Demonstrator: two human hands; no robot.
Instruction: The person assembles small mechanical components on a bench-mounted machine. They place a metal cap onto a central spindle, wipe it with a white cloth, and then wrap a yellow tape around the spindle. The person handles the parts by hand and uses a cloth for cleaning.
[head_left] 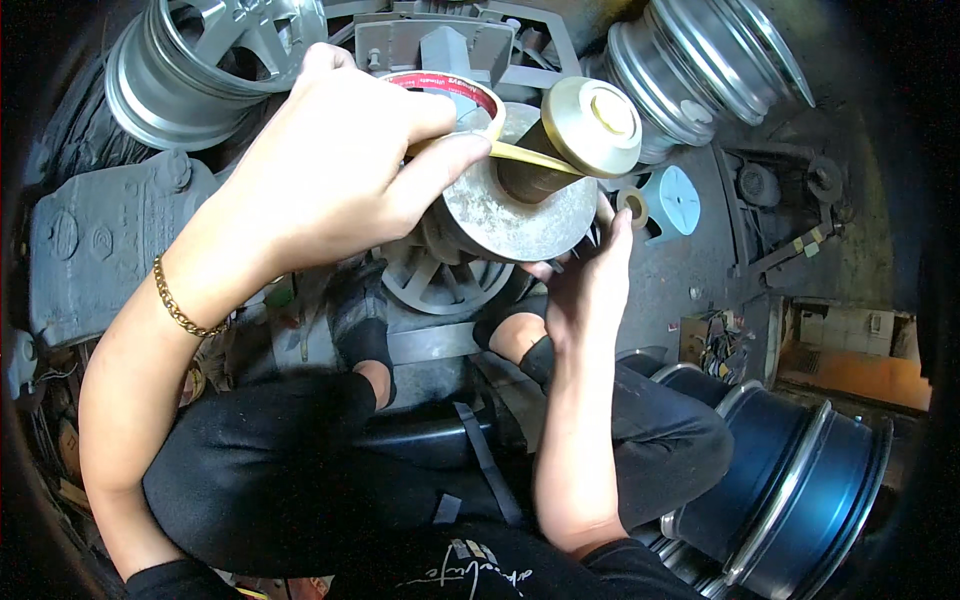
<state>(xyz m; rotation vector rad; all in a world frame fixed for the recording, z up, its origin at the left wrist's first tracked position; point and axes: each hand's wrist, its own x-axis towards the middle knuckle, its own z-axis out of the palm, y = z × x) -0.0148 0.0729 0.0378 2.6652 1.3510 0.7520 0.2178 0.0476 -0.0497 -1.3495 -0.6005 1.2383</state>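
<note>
Flanged metal part [535, 186] sits between the left hand [375, 155], thumb and fingers pinching, and the right hand [588, 285] at the part's lower right, fingers curled, grip unclear. The pinched tape roll [440, 81] is at the part's upper left, yellow strip [535, 157] reaching it.

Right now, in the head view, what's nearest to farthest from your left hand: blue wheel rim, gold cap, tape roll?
1. Tape roll, held in the left hand.
2. Gold cap, right of it.
3. Blue wheel rim, lower right.
</note>
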